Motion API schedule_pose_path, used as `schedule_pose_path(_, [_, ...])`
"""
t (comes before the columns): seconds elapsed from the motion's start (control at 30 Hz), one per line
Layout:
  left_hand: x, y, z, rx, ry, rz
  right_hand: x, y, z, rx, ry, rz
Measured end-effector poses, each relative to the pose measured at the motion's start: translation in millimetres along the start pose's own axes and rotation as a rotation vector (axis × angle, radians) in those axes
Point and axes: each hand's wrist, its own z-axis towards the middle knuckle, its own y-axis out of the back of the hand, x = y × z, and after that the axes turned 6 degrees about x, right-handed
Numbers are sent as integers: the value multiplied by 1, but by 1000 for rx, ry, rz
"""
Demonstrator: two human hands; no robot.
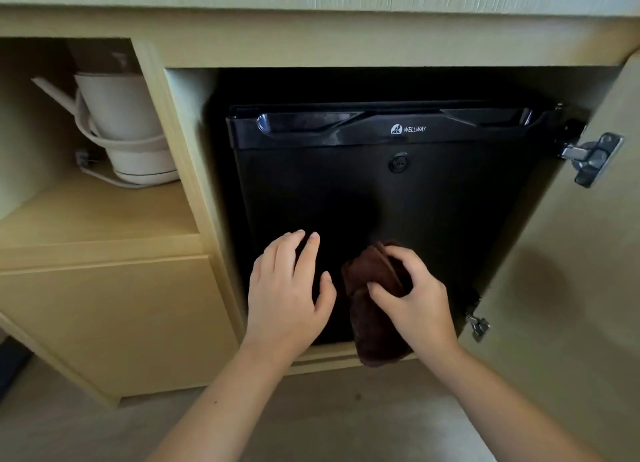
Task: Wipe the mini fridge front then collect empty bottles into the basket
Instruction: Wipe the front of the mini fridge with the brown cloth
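Observation:
A black mini fridge (381, 191) stands shut inside a light wooden cabinet, with a glossy handle strip and a small round lock near its top. My right hand (412, 295) grips a folded dark brown cloth (374, 316) against the lower middle of the fridge door. The cloth hangs down past the door's bottom edge. My left hand (287, 288) is beside it on the left, fingers spread, flat against or just over the door. No bottles or basket are in view.
The cabinet door (568, 288) stands swung open on the right, with metal hinges (588, 156). In an open shelf niche on the left sits a white electric kettle (124, 129) with its cord wrapped around it. Below that is a closed drawer front (114, 323). Beige floor lies below.

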Motion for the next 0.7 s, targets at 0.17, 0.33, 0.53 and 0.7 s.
schedule_pose_path(0.17, [-1,15,-9,34,111,-29,16,22,-6,0,-59,-13])
schedule_pose_path(0.33, [-16,53,6,82,172,-40,61,49,-7,26,-132,16])
schedule_pose_path(0.53, [-54,125,40,177,260,-38,139,98,-4,116,-235,-19])
schedule_pose_path(0.7, [-77,189,61,157,345,-75,203,127,-2,178,-326,-28])
